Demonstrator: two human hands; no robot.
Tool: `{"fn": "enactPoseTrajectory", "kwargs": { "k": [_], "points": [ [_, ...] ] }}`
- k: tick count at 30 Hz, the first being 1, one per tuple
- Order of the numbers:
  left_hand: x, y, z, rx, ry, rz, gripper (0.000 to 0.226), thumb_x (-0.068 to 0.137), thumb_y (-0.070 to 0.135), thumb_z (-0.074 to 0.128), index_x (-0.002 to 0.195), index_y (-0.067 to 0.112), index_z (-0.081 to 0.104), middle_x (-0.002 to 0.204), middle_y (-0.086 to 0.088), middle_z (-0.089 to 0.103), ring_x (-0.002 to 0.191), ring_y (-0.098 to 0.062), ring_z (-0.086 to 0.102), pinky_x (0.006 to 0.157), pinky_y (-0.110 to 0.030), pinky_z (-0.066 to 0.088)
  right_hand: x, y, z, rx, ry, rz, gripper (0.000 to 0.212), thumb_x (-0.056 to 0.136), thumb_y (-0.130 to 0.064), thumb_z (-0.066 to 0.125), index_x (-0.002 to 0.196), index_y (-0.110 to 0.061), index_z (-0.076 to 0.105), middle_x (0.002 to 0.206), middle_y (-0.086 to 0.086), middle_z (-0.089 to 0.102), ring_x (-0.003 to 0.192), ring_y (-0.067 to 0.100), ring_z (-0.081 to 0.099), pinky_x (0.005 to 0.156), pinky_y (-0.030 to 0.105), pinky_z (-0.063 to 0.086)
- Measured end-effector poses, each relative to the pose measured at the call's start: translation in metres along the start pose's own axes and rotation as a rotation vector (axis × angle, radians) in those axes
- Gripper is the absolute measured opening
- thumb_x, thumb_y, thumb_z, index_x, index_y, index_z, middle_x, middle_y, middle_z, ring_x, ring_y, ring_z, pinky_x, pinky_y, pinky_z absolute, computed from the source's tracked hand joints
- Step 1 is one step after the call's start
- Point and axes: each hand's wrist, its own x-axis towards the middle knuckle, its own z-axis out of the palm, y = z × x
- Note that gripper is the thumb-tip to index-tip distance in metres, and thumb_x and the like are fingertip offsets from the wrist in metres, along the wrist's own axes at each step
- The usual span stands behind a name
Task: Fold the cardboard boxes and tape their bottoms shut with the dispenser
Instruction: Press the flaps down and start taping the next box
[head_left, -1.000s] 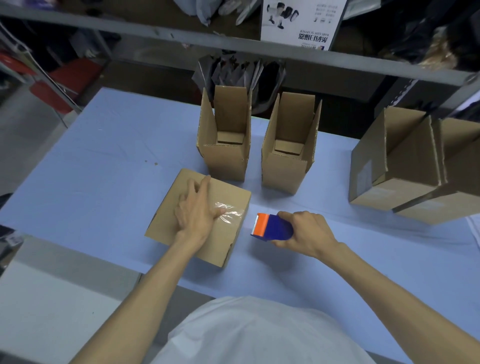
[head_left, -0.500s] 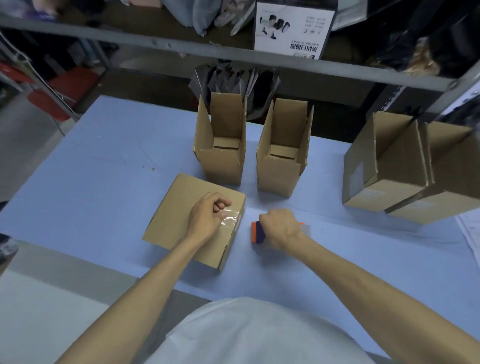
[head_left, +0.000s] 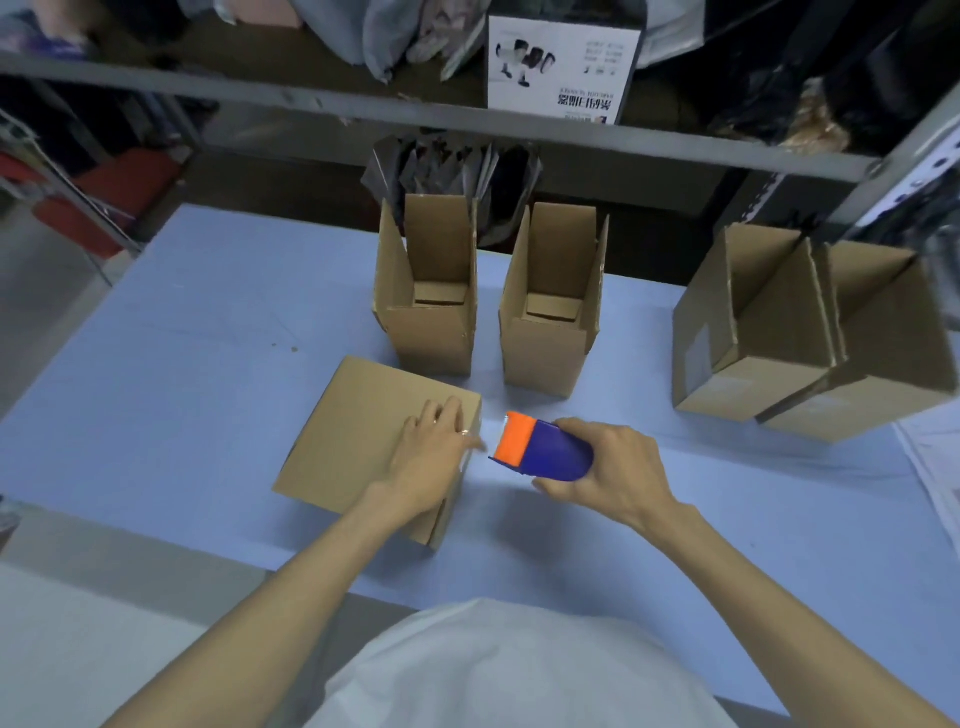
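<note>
Now that tape dispenser (head_left: 540, 449) lifts clear of upturned box (head_left: 358, 431), right hand (head_left: 608, 473) wrapped round it, we judge strip cut. Left hand (head_left: 431, 457), curled before, lies flat, pressing tape end at box's right edge on blue table (head_left: 208, 338). Bottom likely sealed.

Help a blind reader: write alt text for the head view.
The left hand presses flat on a closed cardboard box on a blue table, while the right hand grips a blue and orange tape dispenser beside it. Two open boxes stand upright behind; two larger boxes lie at the right.
</note>
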Motion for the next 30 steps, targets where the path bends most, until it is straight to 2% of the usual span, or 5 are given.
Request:
{"fn": "enactPoseTrajectory", "kwargs": {
  "k": [4, 7, 20, 25, 30],
  "points": [
    [0.001, 0.021, -0.027, -1.241, -0.023, -0.382, 0.025, 0.102, 0.023, 0.042, 0.104, 0.016, 0.066, 0.100, -0.003, 0.068, 0.096, -0.018, 0.064, 0.082, -0.028, 0.052, -0.014, -0.004, -0.014, 0.148, 0.152, -0.184, 0.063, 0.055, -0.053, 0.081, 0.110, -0.024, 0.067, 0.090, -0.008, 0.071, 0.075, 0.014, 0.065, 0.061, 0.027, 0.054],
    [-0.005, 0.030, -0.037, -1.535, -0.125, -0.395, 0.033, 0.103, 0.030, 0.041, 0.085, 0.018, 0.066, 0.076, 0.003, 0.069, 0.075, -0.012, 0.065, 0.064, -0.019, 0.051, -0.016, -0.008, -0.021, 0.180, 0.196, -0.238, 0.067, 0.055, -0.053, 0.082, 0.111, -0.019, 0.068, 0.093, -0.005, 0.072, 0.076, 0.014, 0.066, 0.061, 0.026, 0.055],
    [-0.021, 0.022, -0.047, -1.288, 0.072, -0.462, 0.011, 0.088, 0.017, 0.069, 0.092, 0.009, 0.075, 0.091, -0.009, 0.074, 0.083, -0.020, 0.067, 0.080, -0.034, 0.055, -0.018, -0.016, -0.028, 0.226, 0.125, -0.257, 0.071, 0.056, -0.052, 0.083, 0.116, -0.018, 0.065, 0.099, -0.003, 0.072, 0.083, 0.015, 0.067, 0.064, 0.032, 0.057],
    [-0.022, 0.015, -0.045, -1.226, 0.044, -0.510, 0.014, 0.089, 0.016, 0.067, 0.095, 0.006, 0.075, 0.091, -0.009, 0.074, 0.088, -0.023, 0.071, 0.083, -0.041, 0.059, -0.014, -0.017, -0.020, 0.172, 0.047, -0.263, 0.071, 0.057, -0.050, 0.087, 0.118, -0.020, 0.065, 0.099, -0.007, 0.071, 0.080, 0.012, 0.064, 0.066, 0.019, 0.052],
    [-0.028, 0.013, -0.036, -1.028, 0.135, -0.525, 0.007, 0.085, 0.010, 0.070, 0.083, 0.007, 0.076, 0.083, -0.003, 0.074, 0.083, -0.016, 0.069, 0.076, -0.030, 0.057, -0.015, -0.022, -0.012, 0.164, -0.014, -0.273, 0.072, 0.060, -0.051, 0.085, 0.121, -0.020, 0.062, 0.098, -0.005, 0.071, 0.079, 0.012, 0.065, 0.065, 0.021, 0.053]
  ]
}}
